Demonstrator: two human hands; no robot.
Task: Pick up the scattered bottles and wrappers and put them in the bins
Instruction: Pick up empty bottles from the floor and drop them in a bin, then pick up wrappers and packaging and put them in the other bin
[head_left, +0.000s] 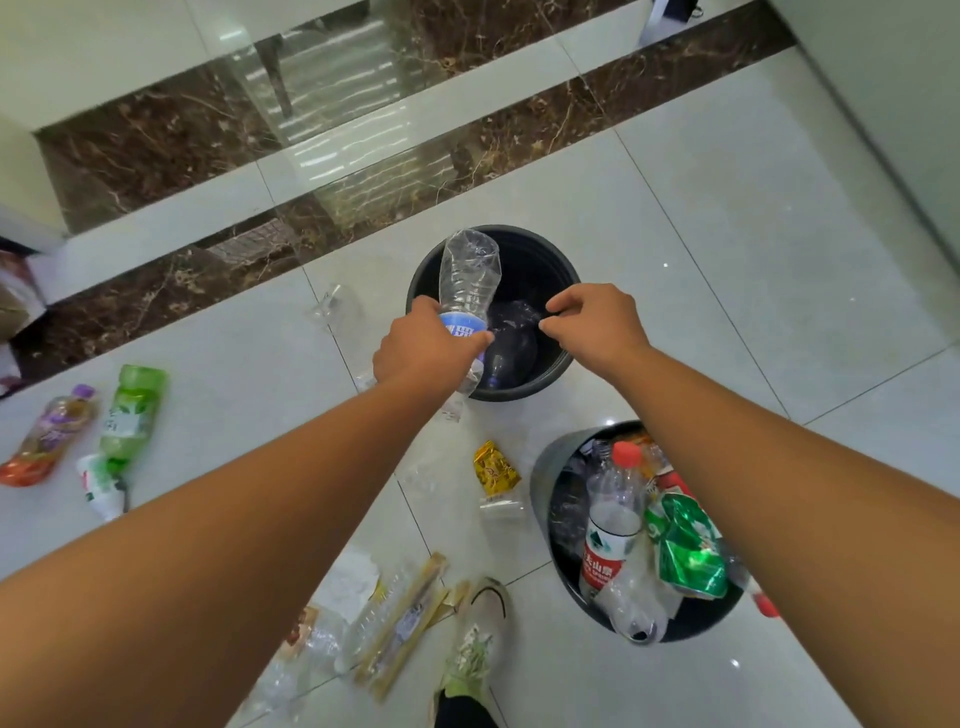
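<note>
"夫山泉" on red-labelled bottle (605, 552) (first character hidden)

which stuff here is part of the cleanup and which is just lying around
Job: clear bottle held in the left hand; far bin; near bin; green bottle; purple-capped bottle; gold wrapper; long wrappers by the foot.
Just there: shoe; brown marble strip.
</note>
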